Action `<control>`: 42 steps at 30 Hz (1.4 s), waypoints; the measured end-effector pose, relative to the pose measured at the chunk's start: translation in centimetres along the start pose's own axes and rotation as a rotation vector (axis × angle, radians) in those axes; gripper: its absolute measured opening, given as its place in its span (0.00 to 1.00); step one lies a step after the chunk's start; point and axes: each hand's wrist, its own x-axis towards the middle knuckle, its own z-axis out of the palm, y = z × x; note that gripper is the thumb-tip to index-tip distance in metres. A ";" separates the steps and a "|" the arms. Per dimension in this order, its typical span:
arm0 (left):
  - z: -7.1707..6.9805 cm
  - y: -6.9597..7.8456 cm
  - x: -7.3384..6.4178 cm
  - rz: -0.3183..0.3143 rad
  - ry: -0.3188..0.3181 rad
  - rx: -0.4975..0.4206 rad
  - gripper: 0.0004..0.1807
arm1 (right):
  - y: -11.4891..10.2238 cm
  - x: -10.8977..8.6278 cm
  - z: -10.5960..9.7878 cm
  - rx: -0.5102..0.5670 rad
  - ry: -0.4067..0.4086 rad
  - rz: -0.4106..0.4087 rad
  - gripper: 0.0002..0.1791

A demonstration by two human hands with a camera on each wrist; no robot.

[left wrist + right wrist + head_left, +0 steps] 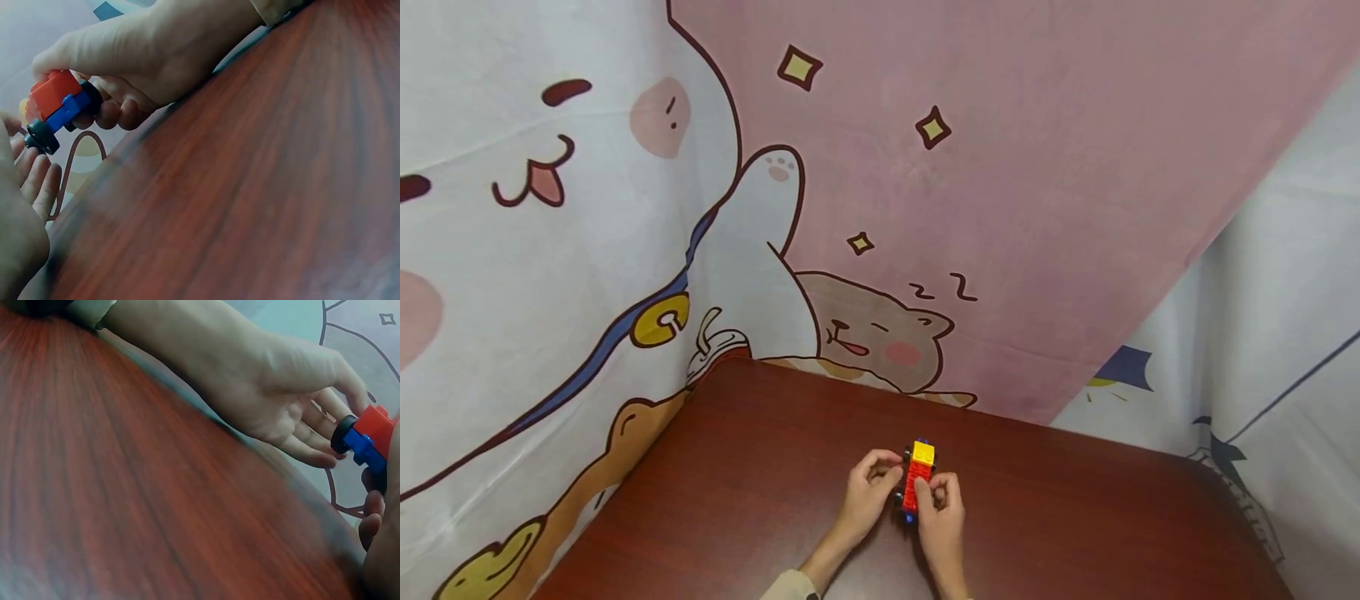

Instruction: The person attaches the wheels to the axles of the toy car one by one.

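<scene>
A toy car (917, 482) of building bricks has a red body, a yellow block (923, 453) at its far end, blue parts beneath and black wheels (42, 137). My right hand (942, 521) grips it, thumb on the red top and fingers curled under the side. At the car's left side is my left hand (867, 496), thumb and index fingertips close to the far wheel; whether they touch it is unclear. In the right wrist view the left hand's (275, 394) other fingers extend loosely below the car, which is held above the table.
The dark reddish-brown wooden table (760, 450) extends on both sides of the hands. Behind its far edge hangs a pink and white cloth (1037, 208) printed with cartoon animals, and white cloth also hangs along the left and right sides.
</scene>
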 end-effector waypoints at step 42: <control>0.0 -0.7 -0.1 0.040 -0.281 0.156 0.21 | 0.8 0.6 -0.5 -0.229 0.061 -0.012 0.17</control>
